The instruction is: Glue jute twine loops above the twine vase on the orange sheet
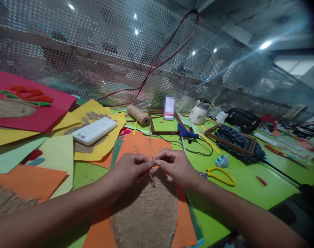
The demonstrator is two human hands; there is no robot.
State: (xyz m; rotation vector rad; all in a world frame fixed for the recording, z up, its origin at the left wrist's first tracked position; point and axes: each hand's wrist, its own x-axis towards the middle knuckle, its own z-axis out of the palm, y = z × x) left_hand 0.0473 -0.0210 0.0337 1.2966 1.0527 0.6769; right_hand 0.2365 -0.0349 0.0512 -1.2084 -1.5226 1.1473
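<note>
My left hand (133,166) and my right hand (174,166) meet at the middle, each with thumb and forefinger pinched on a thin piece of jute twine (149,146). Loops of the twine stick up beyond my fingertips, and a short end hangs below them. Beneath both hands lies a vase-like shape covered in rows of brown twine (146,213), on an orange sheet (184,220). A strand runs up from my fingers toward the twine spool (138,115), which lies on its side. The exact knot or crossing is hidden by my fingertips.
On the green table (247,193) are yellow-handled scissors (221,176), a blue glue gun (187,131), wooden frames (230,151), an umbrella (231,136) and a white bottle (199,112). A white power bank (94,131) rests on yellow paper (109,146) at left. Perforated metal (94,58) stands behind.
</note>
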